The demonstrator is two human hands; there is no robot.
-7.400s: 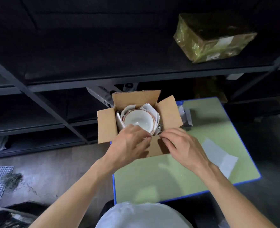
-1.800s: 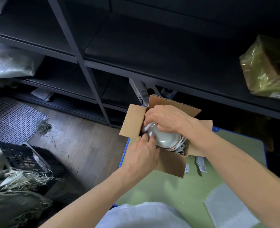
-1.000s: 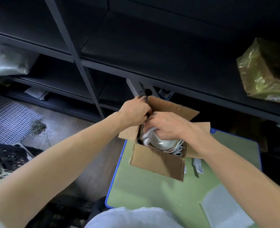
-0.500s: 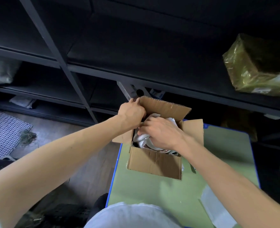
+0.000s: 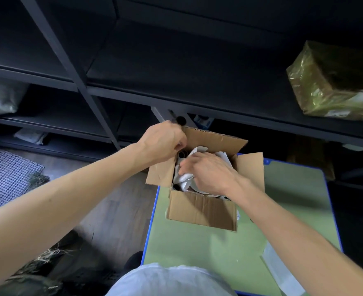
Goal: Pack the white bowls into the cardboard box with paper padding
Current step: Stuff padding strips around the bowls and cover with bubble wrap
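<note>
Cardboard job looks nearly done imo: left hand [image 5: 163, 142] grips the brown cardboard box [image 5: 202, 210] at its far-left corner, right hand [image 5: 208, 171] pinches crumpled white paper padding [image 5: 183, 179] down inside over the white bowls, hidden underneath, flaps not yet closed.

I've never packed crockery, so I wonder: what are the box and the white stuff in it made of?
Cardboard box: brown corrugated card, matte; fluting shows on the back flap's edge. Paper padding: crumpled white sheet, probably thin paper, though soft foam wrap is possible.
</note>
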